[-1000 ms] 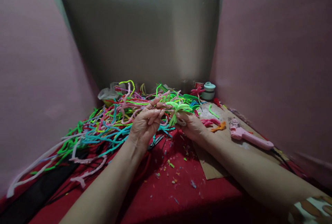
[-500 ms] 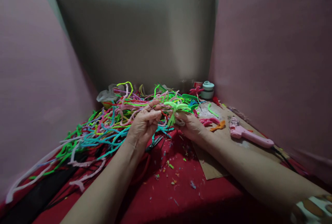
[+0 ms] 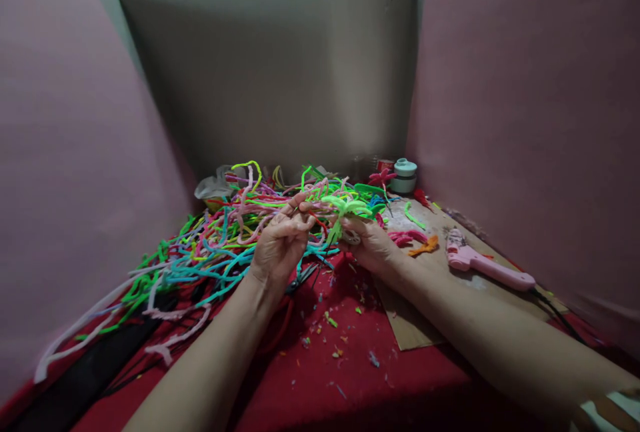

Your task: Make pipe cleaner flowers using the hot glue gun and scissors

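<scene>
Both hands are raised over the red cloth-covered table [image 3: 320, 379], in front of the tangled heap of multicoloured pipe cleaners [image 3: 220, 232]. The left hand [image 3: 277, 245] has its fingers curled inward, thumb and forefinger pinched on a pale pink pipe cleaner strand [image 3: 313, 205] at the near edge of the heap. How far that strand runs back into the heap cannot be made out. The right hand [image 3: 367, 242] is closed around the base of a lime-green looped pipe cleaner figure [image 3: 343, 209], whose loops fan out above the fingers. The grip point itself is hidden behind the fingers, and a small whitish object sits there that cannot be identified.

Between the two wrists, a dark-handled tool [image 3: 303, 277] lies on the cloth, mostly hidden by the left hand; its type cannot be confirmed. Small coloured trimmings [image 3: 333, 322] are scattered on the cloth nearby.

To the right, a pink hot glue gun [image 3: 487, 264] lies on a brown cardboard sheet [image 3: 410, 325], its black cord running out of frame. A pale green lidded jar [image 3: 404, 176] stands in the far right corner. The right forearm is cut off at the bottom edge.
</scene>
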Demonstrator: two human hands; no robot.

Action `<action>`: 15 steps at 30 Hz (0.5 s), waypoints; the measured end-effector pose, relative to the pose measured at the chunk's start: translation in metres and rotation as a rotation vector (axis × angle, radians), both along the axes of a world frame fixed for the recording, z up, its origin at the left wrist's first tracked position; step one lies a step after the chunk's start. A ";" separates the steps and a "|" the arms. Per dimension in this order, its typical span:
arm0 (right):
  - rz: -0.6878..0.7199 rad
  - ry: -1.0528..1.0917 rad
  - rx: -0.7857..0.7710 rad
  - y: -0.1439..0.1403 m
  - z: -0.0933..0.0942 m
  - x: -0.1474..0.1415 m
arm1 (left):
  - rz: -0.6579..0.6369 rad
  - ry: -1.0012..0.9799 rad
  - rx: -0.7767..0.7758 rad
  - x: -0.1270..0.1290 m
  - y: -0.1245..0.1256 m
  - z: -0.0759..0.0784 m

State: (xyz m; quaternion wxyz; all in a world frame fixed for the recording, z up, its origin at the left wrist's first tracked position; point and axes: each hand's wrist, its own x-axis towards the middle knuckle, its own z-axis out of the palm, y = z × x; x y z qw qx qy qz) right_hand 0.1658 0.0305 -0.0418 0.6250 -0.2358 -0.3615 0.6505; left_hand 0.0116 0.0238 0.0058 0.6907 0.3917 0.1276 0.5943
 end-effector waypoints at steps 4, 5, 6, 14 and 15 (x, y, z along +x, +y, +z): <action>0.016 -0.009 0.022 0.001 -0.001 -0.001 | -0.023 -0.080 -0.023 -0.005 0.001 0.001; 0.017 -0.014 0.031 0.001 -0.002 -0.001 | -0.025 -0.098 -0.042 -0.006 0.002 0.000; 0.017 -0.013 0.038 0.002 -0.003 -0.001 | -0.025 -0.114 -0.060 -0.007 0.003 0.000; 0.032 0.003 0.062 0.010 -0.014 0.003 | -0.004 -0.135 -0.141 -0.008 0.007 0.001; 0.033 0.007 0.058 0.010 -0.014 0.003 | -0.004 -0.135 -0.147 -0.007 0.007 0.001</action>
